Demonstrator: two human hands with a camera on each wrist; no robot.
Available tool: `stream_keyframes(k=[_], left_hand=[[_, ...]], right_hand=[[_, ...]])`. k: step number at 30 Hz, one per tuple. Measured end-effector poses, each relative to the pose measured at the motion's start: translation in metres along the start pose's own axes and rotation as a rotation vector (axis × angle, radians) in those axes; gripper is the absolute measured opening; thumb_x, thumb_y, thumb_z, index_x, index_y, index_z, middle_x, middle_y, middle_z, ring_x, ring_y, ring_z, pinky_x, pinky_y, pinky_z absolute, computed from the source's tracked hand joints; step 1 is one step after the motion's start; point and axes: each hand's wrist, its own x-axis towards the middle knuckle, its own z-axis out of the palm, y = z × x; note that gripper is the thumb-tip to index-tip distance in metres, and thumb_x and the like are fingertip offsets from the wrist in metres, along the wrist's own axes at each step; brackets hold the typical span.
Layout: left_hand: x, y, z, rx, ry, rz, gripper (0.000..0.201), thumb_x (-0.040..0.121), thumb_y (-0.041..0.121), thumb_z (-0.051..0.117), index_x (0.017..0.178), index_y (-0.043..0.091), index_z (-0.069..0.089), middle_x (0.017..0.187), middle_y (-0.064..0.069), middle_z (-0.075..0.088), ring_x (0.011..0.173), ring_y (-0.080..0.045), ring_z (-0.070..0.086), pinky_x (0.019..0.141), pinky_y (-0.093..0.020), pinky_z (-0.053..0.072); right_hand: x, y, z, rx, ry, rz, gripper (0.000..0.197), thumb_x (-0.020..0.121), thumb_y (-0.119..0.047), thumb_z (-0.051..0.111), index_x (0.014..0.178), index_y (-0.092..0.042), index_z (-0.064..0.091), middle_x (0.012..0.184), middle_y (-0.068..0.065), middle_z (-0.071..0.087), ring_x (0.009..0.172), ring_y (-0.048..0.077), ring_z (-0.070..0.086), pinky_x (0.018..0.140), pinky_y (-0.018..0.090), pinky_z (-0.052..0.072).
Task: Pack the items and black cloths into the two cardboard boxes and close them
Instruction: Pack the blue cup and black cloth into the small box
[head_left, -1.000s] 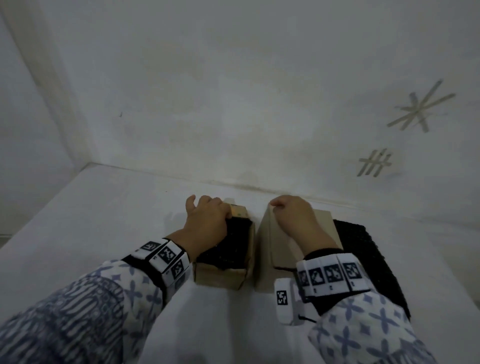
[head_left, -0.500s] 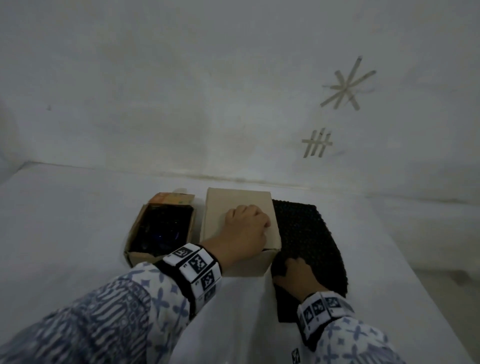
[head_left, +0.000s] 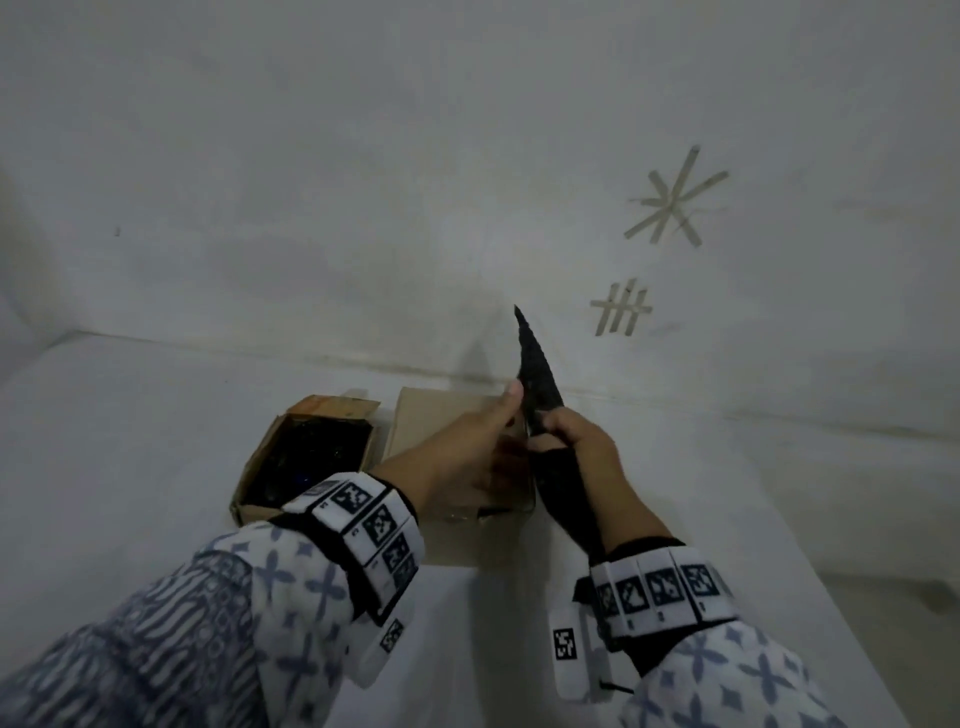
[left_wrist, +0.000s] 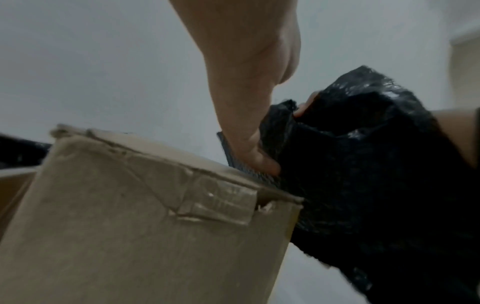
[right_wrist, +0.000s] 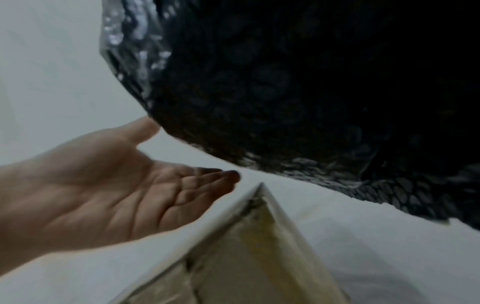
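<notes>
My right hand (head_left: 563, 434) grips a black bubble-textured cloth (head_left: 537, 371) and holds it up on edge above the right side of the closed cardboard box (head_left: 436, 415). The cloth fills the right wrist view (right_wrist: 285, 82) and hides my right fingers there. My left hand (head_left: 506, 415) hovers over that box, palm open (right_wrist: 116, 195), thumb tip against the cloth. In the left wrist view a finger (left_wrist: 249, 144) touches the cloth (left_wrist: 363, 164) just above the box's edge (left_wrist: 155, 216). The left cardboard box (head_left: 260, 467) stands open with a black cloth inside it (head_left: 311, 452).
Both boxes stand side by side on a white surface (head_left: 130, 441) close to a white back wall (head_left: 363, 182). Tape marks (head_left: 675, 202) stick on the wall at the right. The surface's right edge (head_left: 831, 597) drops off beyond my right arm.
The black cloth lay flat on the surface right of the closed box; my right hand has lifted it upright. My left hand has left the box lid and risen to the cloth.
</notes>
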Motion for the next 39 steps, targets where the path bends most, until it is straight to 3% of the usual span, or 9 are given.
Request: stream_keyframes(k=[3, 6, 9, 12, 19, 26, 30, 34, 39], left_hand=[[-0.005, 0.017, -0.016, -0.163, 0.128, 0.007, 0.048, 0.091, 0.046, 0.053, 0.114, 0.006, 0.066, 0.112, -0.014, 0.069, 0.104, -0.030, 0.065, 0.092, -0.040, 0.051], [-0.017, 0.026, -0.046, -0.140, 0.354, 0.010, 0.034, 0.095, 0.023, 0.050, 0.116, 0.001, 0.062, 0.109, -0.017, 0.068, 0.094, -0.030, 0.065, 0.081, -0.038, 0.054], [-0.036, 0.036, -0.082, -0.169, 0.326, -0.006, 0.031, 0.093, 0.022, 0.050, 0.115, 0.002, 0.062, 0.109, -0.016, 0.068, 0.096, -0.029, 0.064, 0.080, -0.035, 0.052], [-0.062, 0.047, -0.121, -0.151, 0.265, -0.008, 0.028, 0.091, 0.024, 0.052, 0.103, 0.003, 0.066, 0.098, -0.013, 0.070, 0.089, -0.028, 0.064, 0.079, -0.036, 0.050], [-0.088, 0.059, -0.211, 0.043, 0.339, 0.176, 0.022, 0.090, 0.016, 0.060, 0.107, 0.004, 0.067, 0.112, -0.016, 0.069, 0.097, -0.028, 0.067, 0.087, -0.036, 0.052], [-0.096, 0.069, -0.240, 0.056, 0.126, 0.160, 0.021, 0.093, 0.018, 0.054, 0.105, 0.008, 0.067, 0.103, -0.011, 0.071, 0.095, -0.027, 0.067, 0.088, -0.036, 0.053], [-0.095, 0.066, -0.252, 0.045, 0.100, 0.206, 0.018, 0.094, 0.019, 0.052, 0.094, 0.009, 0.067, 0.091, -0.007, 0.071, 0.087, -0.021, 0.067, 0.080, -0.030, 0.054], [-0.093, 0.062, -0.266, 0.016, 0.167, 0.251, 0.022, 0.096, 0.024, 0.050, 0.085, 0.009, 0.061, 0.087, -0.010, 0.065, 0.085, -0.026, 0.061, 0.081, -0.037, 0.048], [-0.093, 0.064, -0.272, -0.187, 0.190, 0.291, 0.023, 0.098, 0.022, 0.046, 0.082, 0.012, 0.059, 0.080, -0.005, 0.065, 0.079, -0.020, 0.063, 0.077, -0.031, 0.049]], right_hand=[[-0.003, -0.024, 0.019, -0.077, -0.287, -0.073, 0.019, 0.083, -0.011, 0.062, 0.069, -0.023, 0.061, 0.109, 0.009, 0.067, 0.105, 0.018, 0.059, 0.092, 0.035, 0.044], [0.005, -0.038, 0.032, -0.158, -0.202, -0.153, 0.016, 0.087, -0.012, 0.061, 0.097, -0.018, 0.072, 0.119, -0.008, 0.059, 0.118, 0.009, 0.052, 0.107, 0.027, 0.038], [0.023, -0.047, 0.042, -0.210, -0.092, -0.144, 0.054, 0.069, -0.019, 0.061, 0.123, -0.020, 0.056, 0.134, -0.002, 0.049, 0.129, 0.017, 0.044, 0.111, 0.036, 0.035], [0.035, -0.060, 0.068, -0.466, -0.319, -0.130, 0.091, 0.054, -0.037, 0.056, 0.141, -0.036, 0.028, 0.145, 0.001, 0.041, 0.134, 0.022, 0.039, 0.110, 0.047, 0.034], [0.049, -0.080, 0.139, -0.601, -0.317, -0.221, 0.017, 0.083, -0.012, 0.061, 0.097, -0.016, 0.069, 0.092, -0.003, 0.057, 0.089, 0.014, 0.055, 0.075, 0.020, 0.036], [0.052, -0.101, 0.190, -0.297, -0.521, -0.244, 0.091, 0.076, -0.024, 0.075, 0.147, -0.030, 0.020, 0.146, -0.014, 0.030, 0.131, 0.003, 0.029, 0.108, 0.026, 0.029], [0.057, -0.099, 0.203, -0.326, -0.411, -0.194, 0.051, 0.078, -0.023, 0.072, 0.125, -0.027, 0.052, 0.123, -0.001, 0.061, 0.113, 0.018, 0.057, 0.100, 0.041, 0.046], [0.059, -0.106, 0.192, -0.339, -0.538, -0.025, 0.022, 0.077, -0.032, 0.075, 0.095, -0.028, 0.064, 0.095, -0.006, 0.066, 0.094, 0.014, 0.063, 0.082, 0.029, 0.048], [0.053, -0.102, 0.186, -0.353, -0.587, 0.131, 0.058, 0.080, -0.049, 0.065, 0.131, -0.028, 0.047, 0.127, -0.002, 0.055, 0.120, 0.019, 0.054, 0.098, 0.031, 0.043]])
